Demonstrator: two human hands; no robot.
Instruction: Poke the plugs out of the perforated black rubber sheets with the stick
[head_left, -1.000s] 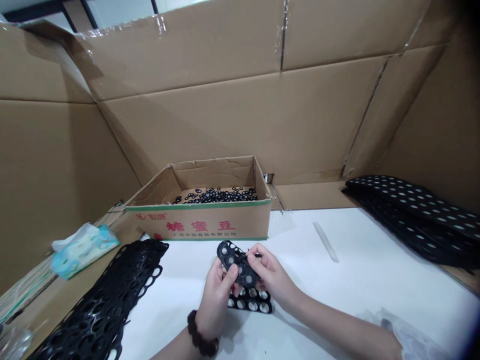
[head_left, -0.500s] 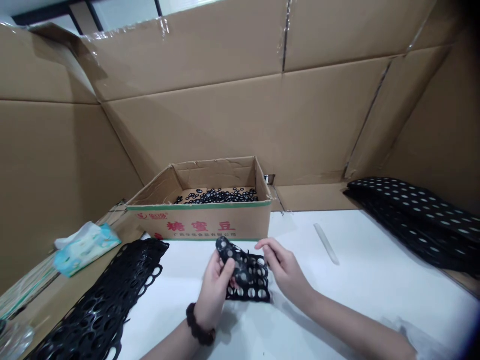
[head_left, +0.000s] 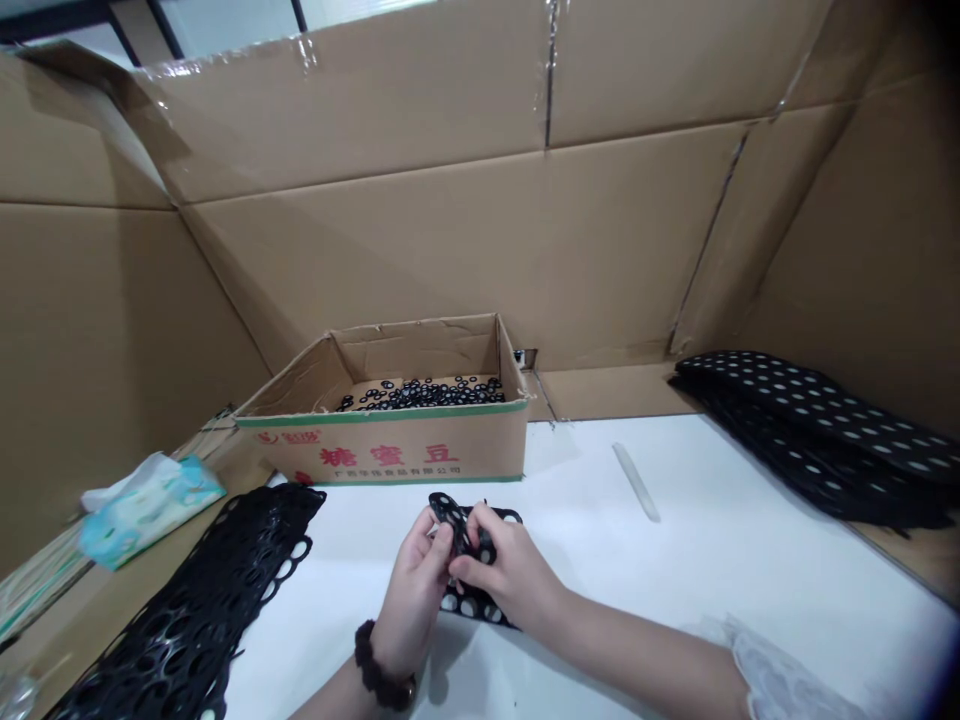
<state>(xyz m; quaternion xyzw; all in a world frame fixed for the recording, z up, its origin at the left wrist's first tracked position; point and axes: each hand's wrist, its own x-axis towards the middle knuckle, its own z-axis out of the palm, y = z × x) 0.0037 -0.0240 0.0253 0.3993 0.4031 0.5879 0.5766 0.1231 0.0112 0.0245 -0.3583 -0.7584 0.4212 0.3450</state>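
Observation:
Over the white table, a small black sheet with rows of round holes (head_left: pixel 470 604) is bent up between my hands. My left hand (head_left: pixel 418 578) pinches its upper left part between thumb and fingers, with a dark band round the wrist. My right hand (head_left: pixel 508 570) is closed on the sheet from the right, thumb and forefinger pressed together close to the left fingertips. What lies between the right fingertips is partly hidden. Just behind the hands is a cardboard box (head_left: pixel 420 462) with many small black rings (head_left: pixel 420 394) inside.
Stacked black sheets full of larger holes (head_left: pixel 180 610) lie at the left, beside a tissue pack (head_left: pixel 150 510). A whitish strip-like tool (head_left: pixel 636 482) lies right of the box. Black sheets with pale dots (head_left: pixel 817 430) are piled at the far right. Cardboard walls (head_left: pixel 420 240) enclose the table.
My right hand has moved left and down onto the sheet, its fingers closing beside my left hand. The folded-up part of the sheet has turned. The whole view has shifted slightly.

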